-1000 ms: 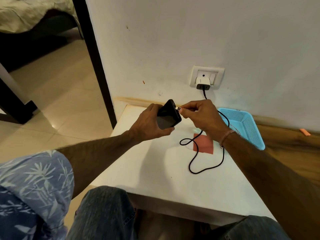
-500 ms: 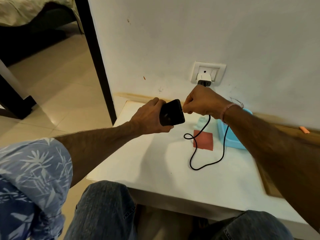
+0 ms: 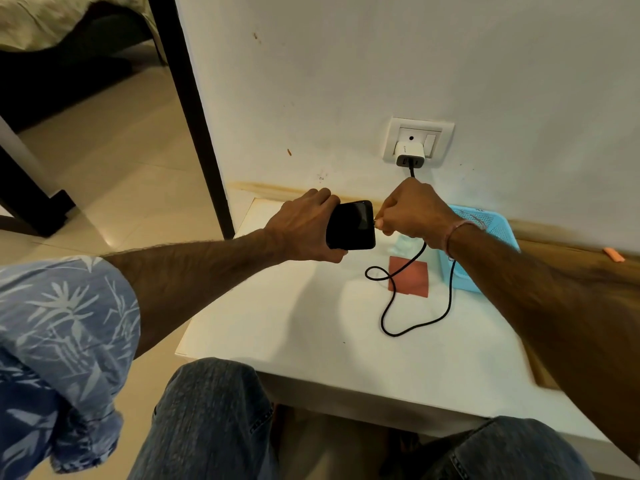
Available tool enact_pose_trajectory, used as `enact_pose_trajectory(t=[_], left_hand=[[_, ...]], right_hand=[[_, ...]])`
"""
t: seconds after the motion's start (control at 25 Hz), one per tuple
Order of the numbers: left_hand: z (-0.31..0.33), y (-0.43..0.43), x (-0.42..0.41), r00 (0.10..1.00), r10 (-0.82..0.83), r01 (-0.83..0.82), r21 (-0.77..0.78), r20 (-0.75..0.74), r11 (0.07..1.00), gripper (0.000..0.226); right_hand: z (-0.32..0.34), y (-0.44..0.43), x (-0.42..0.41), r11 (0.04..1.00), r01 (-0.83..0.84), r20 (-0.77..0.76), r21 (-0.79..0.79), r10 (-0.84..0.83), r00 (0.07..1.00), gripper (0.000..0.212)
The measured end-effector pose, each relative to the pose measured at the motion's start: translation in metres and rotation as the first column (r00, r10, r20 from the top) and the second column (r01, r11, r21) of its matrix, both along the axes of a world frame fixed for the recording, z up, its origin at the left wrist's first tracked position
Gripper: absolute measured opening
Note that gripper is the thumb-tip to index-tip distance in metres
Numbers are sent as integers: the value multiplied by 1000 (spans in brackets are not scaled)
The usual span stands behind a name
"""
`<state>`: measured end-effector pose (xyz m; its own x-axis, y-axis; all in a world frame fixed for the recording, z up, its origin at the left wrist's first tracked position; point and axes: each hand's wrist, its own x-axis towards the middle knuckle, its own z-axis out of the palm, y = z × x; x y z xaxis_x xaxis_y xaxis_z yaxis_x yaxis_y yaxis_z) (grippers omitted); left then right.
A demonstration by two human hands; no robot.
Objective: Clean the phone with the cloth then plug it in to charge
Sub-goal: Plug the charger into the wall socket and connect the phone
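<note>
Phone is gripped in my left hand above the table, right hand pinching the cable end at its edge, so line it up square and push gently.

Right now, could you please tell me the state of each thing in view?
phone: off the table, screen dark.
left hand: grips the phone.
cable: slack, looped on the table.
right hand: pinches the cable end at the phone's edge; seated or not, cannot tell.
charger: plugged into the wall socket.
cloth: flat on the table, under the cable.
</note>
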<state>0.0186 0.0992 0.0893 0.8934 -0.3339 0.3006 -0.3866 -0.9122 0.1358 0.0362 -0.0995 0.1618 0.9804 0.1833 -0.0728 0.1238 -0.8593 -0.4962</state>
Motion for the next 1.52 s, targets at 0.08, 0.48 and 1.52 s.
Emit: enact_pose_trajectory(t=[0.08,0.48,1.52], left_hand=[[2,0,1,1000,-10,10,8,19,1000,74],[-2,9,6,999,-40,39,91,7,995,78],[-47,60,71,673,72,-719,-674,-736,-169,33]], right_hand=[[-3,-5,2,999,15,1,35,-15,1000,11],[-26,-11,-7,984,-175,39,-13,175,984,79],[-110,22,66,985,-172,28,-22,173,985,80]])
